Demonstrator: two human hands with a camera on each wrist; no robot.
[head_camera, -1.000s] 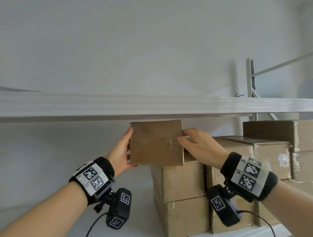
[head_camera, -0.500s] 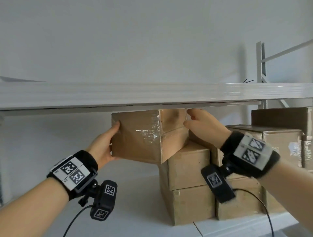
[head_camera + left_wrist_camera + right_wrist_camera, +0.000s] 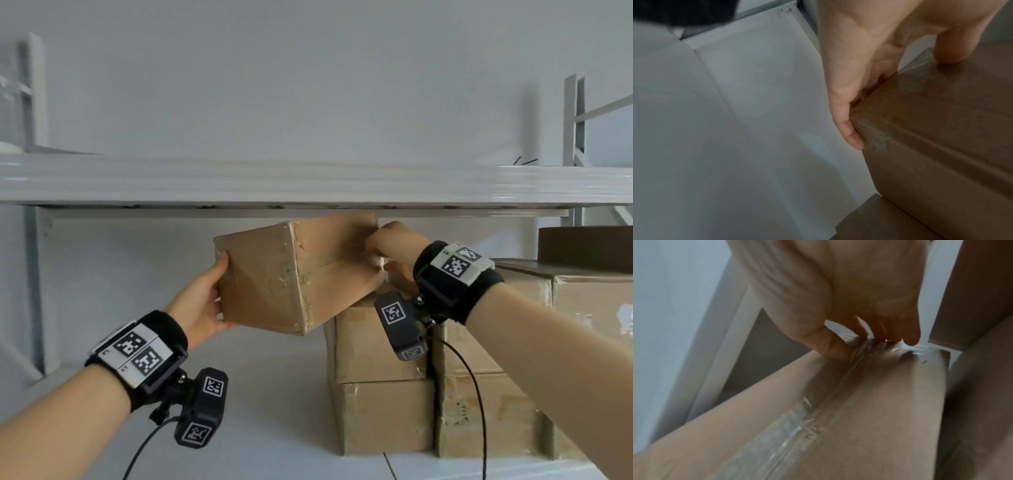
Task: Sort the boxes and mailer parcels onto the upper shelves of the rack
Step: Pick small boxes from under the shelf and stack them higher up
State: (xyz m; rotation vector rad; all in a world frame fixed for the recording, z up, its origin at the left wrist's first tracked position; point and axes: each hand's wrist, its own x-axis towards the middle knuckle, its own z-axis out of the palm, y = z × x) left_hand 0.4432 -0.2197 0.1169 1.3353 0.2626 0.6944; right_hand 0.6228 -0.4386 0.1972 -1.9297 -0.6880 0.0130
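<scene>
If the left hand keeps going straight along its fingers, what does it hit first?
Nothing before the back wall, probably: the left hand grips the cardboard box, fingers pointing into open shelf space; depth is unclear.

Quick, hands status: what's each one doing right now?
Left hand: holding the box at its left end, thumb on the near face, fingers behind.
Right hand: gripping the same box at its right end, fingers curled over the taped edge.
</scene>
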